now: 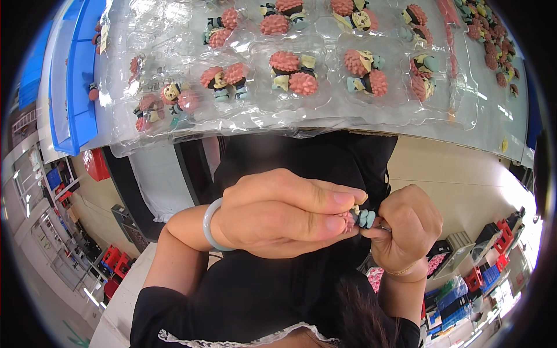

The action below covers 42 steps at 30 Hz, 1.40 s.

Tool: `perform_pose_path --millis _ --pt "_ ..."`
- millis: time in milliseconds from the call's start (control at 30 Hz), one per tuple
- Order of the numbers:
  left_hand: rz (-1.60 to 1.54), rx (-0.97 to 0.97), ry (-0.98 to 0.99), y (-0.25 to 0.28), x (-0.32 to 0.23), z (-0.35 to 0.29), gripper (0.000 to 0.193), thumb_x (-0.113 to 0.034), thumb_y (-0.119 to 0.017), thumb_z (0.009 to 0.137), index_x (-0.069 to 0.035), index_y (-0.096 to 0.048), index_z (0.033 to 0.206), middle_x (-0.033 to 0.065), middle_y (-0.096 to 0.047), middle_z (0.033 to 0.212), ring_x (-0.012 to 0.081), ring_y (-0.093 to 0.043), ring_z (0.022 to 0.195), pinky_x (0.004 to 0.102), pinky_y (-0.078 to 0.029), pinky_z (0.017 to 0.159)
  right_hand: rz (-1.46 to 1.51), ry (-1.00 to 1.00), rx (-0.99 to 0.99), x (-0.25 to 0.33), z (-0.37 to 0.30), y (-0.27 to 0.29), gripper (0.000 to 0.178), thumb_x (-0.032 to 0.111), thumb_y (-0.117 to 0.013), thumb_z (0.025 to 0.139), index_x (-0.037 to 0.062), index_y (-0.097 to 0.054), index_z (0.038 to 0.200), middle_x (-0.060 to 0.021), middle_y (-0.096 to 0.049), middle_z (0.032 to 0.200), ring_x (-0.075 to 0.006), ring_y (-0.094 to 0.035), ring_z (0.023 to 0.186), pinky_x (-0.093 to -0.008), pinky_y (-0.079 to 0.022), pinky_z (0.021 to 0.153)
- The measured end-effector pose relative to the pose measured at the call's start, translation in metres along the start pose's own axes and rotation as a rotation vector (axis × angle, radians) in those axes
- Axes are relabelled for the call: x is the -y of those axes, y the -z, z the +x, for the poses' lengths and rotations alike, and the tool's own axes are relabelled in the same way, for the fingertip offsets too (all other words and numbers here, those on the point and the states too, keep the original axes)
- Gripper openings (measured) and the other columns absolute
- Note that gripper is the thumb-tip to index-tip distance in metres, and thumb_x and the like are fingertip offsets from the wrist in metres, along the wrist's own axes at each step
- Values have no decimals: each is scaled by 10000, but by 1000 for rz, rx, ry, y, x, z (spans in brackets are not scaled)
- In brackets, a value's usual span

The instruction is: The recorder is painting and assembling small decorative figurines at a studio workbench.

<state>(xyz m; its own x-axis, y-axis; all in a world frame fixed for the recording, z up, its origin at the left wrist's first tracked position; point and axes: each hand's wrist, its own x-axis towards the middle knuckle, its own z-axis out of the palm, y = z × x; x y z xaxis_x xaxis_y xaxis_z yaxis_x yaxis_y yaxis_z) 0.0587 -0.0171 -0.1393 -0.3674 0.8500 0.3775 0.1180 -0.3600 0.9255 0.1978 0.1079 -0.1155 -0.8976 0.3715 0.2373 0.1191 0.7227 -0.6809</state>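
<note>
In front of my chest, my left hand (290,211) pinches a small figurine (366,218) between thumb and fingertips. It has bumpy pink hair, a dark body and blue-green feet, which point toward my right hand. The fingers cover most of the hair and the face. My right hand (406,226) is curled closed right beside the feet, its thumb tip almost touching them. A tiny dark bit shows at that thumb, too small to name. Beyond the hands, a clear plastic blister tray (232,113) lies on the table with similar figurines (295,72) in its pockets, mostly in pairs.
A blue plastic bin (81,87) stands at the table's left side. More pink-haired figurines (490,40) lie heaped at the far right of the grey table (493,124). The table's near edge runs just beyond my hands. Red and blue crates (473,278) stand in the right background.
</note>
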Motion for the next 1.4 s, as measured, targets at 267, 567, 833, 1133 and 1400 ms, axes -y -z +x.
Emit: perform_pose_path --millis 267,567,833,1133,1400 --pt "32 21 -21 0 1 -2 517 64 -747 536 -75 -530 984 105 -536 1086 263 -609 857 292 -531 607 16 -11 -6 0 0 -1 317 274 -706 588 52 -489 649 -29 -376 532 -178 -381 420 -267 -296 369" --pt "16 58 4 2 -3 -1 533 63 -750 529 -83 -521 987 97 -532 1094 290 -593 895 308 -534 618 10 10 -7 1 1 1 322 280 -705 582 50 -489 649 -31 -375 532 -180 -383 422 -271 -299 370" --pt "36 62 -40 3 0 1 482 47 -752 538 -70 -529 949 123 -560 1038 280 -599 885 308 -531 626 83 -49 21 1 2 2 304 248 -712 589 46 -494 655 -33 -369 524 -180 -390 419 -274 -306 371" --pt "46 74 8 4 -4 1 497 49 -750 537 -78 -527 962 117 -565 1034 266 -610 858 288 -529 602 -2 28 -8 0 1 0 311 271 -699 613 45 -491 659 -34 -370 530 -179 -387 424 -267 -302 371" --pt "35 63 30 3 -3 0 526 68 -748 527 -95 -517 970 91 -534 1066 279 -606 864 293 -530 621 -27 30 -14 1 1 0 313 278 -698 614 48 -489 654 -31 -378 534 -180 -390 428 -263 -312 376"
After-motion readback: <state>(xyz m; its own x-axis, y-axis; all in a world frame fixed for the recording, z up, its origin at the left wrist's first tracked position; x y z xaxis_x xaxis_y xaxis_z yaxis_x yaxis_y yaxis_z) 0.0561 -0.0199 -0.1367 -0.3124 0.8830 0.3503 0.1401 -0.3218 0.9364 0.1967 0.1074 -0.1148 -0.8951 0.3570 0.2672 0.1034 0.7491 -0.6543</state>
